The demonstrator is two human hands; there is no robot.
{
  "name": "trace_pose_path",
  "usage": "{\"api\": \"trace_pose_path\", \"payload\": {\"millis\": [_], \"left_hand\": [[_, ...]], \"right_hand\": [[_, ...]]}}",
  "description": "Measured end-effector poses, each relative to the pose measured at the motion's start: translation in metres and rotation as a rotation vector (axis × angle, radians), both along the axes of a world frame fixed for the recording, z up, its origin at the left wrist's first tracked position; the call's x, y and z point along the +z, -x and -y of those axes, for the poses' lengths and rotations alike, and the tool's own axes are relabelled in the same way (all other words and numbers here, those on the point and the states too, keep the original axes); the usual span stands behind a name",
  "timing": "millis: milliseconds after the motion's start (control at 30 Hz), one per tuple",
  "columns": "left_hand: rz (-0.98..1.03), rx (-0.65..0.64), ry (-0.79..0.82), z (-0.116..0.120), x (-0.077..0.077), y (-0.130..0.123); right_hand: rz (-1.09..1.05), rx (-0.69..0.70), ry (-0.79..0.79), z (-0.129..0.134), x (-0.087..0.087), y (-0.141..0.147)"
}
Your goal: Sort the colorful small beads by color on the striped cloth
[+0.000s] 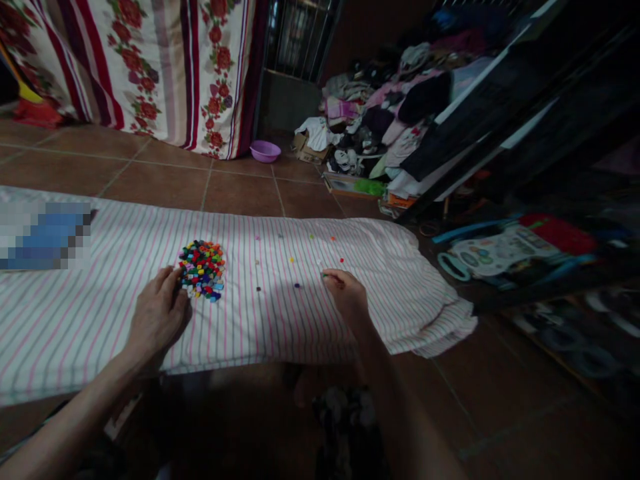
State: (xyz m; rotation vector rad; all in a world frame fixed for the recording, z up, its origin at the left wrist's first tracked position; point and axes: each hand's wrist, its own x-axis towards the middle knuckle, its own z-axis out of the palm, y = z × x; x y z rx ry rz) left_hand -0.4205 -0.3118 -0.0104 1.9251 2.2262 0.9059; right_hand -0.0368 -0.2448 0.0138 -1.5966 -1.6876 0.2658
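Observation:
A heap of small coloured blocks [203,267] lies on a striped cloth [240,333]. My left hand [159,308] rests at the heap's left edge, fingers extended and fingertips touching the outer blocks. To the right, my right hand [346,291] pinches a small green block [326,275] just over the cloth. Single blocks lie spaced out in rows between the heap and that hand: among them a yellow block [292,260], a dark blue block [297,285], an orange block [333,238] and a red block [342,260].
A pixelated blue item [50,233] lies at the cloth's left end. Beyond it are a tiled floor, a purple basin [265,151] and a floral curtain [175,73]. A pile of clothes [390,113] stands back right, with a colourful backpack-like item [510,250] at the right.

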Motion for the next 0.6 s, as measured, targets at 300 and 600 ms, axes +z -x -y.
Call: {"api": "trace_pose_path", "payload": {"millis": [300,600], "left_hand": [[-0.021,-0.017,-0.018,0.001,0.001,0.001],[-0.052,-0.018,-0.039,0.000,-0.005,0.004]], "right_hand": [[0.049,-0.023,0.106,0.005,-0.011,-0.020],[0.228,-0.005,0.085,0.005,-0.014,-0.017]]}}
